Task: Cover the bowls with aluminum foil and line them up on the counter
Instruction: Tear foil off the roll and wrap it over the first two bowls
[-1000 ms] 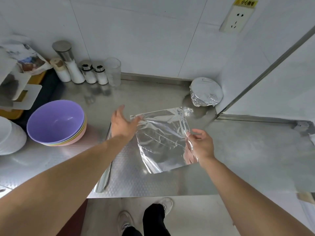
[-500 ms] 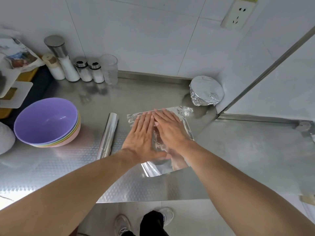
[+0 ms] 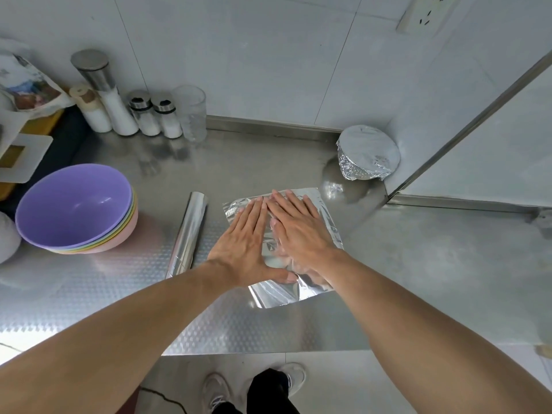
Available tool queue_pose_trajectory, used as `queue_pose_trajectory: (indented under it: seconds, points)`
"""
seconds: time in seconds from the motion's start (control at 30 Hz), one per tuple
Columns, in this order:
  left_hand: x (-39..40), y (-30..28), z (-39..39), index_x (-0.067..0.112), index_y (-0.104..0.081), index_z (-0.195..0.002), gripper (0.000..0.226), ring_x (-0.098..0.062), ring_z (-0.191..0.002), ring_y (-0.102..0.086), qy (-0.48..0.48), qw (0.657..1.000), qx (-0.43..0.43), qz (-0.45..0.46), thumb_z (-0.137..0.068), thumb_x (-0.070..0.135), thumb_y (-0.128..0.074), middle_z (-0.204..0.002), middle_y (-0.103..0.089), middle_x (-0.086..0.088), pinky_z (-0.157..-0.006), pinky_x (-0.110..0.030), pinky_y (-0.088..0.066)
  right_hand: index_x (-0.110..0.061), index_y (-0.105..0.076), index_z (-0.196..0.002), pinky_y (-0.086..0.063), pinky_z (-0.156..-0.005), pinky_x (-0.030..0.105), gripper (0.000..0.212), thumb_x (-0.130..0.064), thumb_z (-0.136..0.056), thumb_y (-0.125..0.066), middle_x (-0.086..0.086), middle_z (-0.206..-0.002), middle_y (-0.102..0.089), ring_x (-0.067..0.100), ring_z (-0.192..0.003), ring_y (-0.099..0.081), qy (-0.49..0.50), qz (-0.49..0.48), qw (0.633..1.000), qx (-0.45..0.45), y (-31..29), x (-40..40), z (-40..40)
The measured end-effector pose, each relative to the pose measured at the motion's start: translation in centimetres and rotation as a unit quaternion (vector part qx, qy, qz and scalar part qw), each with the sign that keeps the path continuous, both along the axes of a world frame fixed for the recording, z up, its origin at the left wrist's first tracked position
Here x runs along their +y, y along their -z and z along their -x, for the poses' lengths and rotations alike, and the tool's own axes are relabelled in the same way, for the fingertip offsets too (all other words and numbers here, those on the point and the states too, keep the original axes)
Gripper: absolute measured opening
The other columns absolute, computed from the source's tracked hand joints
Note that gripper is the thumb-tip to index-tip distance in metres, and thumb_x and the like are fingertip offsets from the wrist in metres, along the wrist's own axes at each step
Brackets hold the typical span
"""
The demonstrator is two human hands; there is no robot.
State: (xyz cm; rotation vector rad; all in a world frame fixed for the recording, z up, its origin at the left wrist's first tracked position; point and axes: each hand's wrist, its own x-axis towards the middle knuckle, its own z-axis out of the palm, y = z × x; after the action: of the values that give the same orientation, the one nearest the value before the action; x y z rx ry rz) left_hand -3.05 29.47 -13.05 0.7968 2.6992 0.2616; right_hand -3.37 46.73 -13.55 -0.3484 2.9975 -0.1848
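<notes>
Both hands lie flat on a loose foil sheet [image 3: 307,282] spread on the steel tabletop [image 3: 433,264], and the step in hand looks like smoothing it before it goes over a bowl. The left hand [image 3: 243,243] presses palm down with fingers straight and together, its thumb reaching toward the near edge of the sheet; the right hand [image 3: 301,231] does the same just beside it, fingertips of the 2 hands almost touching at the far edge. Neither hand grips anything.

What the coming move turns on is where the next bowl sits: the stack of bowls [image 3: 77,210] (purple on top, pastel rims below) stands well to the left of the sheet, with the foil roll [image 3: 188,234] lying between them, its long axis running away from the person. So the left hand is the nearer one for fetching a bowl, and it would have to pass over the roll.

1 foil-covered bowl [image 3: 369,153] already stands in the back right corner against the wall, near the far right corner of the sheet; the line-up would presumably grow from there.
</notes>
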Motion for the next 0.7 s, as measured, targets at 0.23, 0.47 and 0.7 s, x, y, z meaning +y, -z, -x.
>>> queue_pose_trajectory:
  seconds: [0.23, 0.47, 0.7]
  points:
    - [-0.2, 0.0, -0.2, 0.007, 0.032, -0.154, 0.157, -0.021, -0.150, 0.034, -0.030, 0.998, -0.052, -0.006, -0.057, 0.107, -0.041, -0.163, 0.037, -0.007, -0.122, -0.034, 0.017, -0.025, -0.003, -0.163, 0.004, -0.127, 0.037, 0.059, -0.044, -0.107, -0.010, -0.010, -0.170, 0.000, 0.008, -0.156, 0.007, 0.036, 0.007, 0.999, -0.018, 0.2, 1.0, 0.3]
    - [-0.2, -0.1, -0.1, 0.007, 0.036, -0.151, 0.158, -0.022, -0.148, 0.038, -0.023, 0.999, -0.048, -0.002, -0.056, 0.108, -0.038, -0.161, 0.041, -0.008, -0.122, -0.036, 0.018, -0.016, 0.002, -0.162, 0.007, -0.126, 0.032, 0.063, -0.044, -0.108, -0.014, -0.003, -0.171, 0.000, 0.009, -0.156, 0.007, 0.118, 0.040, 0.991, -0.052, -0.1, 2.9, -0.8]
    - [-1.1, -0.2, 0.7, 0.008, 0.041, -0.149, 0.161, -0.023, -0.148, 0.038, 0.033, 0.997, -0.069, -0.013, -0.053, 0.104, -0.046, -0.160, 0.044, -0.009, -0.128, -0.043, 0.008, -0.018, 0.004, -0.162, 0.010, -0.126, 0.033, 0.065, -0.049, -0.107, -0.013, -0.004, -0.171, 0.003, 0.007, -0.155, 0.011, 0.127, 0.082, 0.985, -0.081, -0.3, 3.5, -0.9]
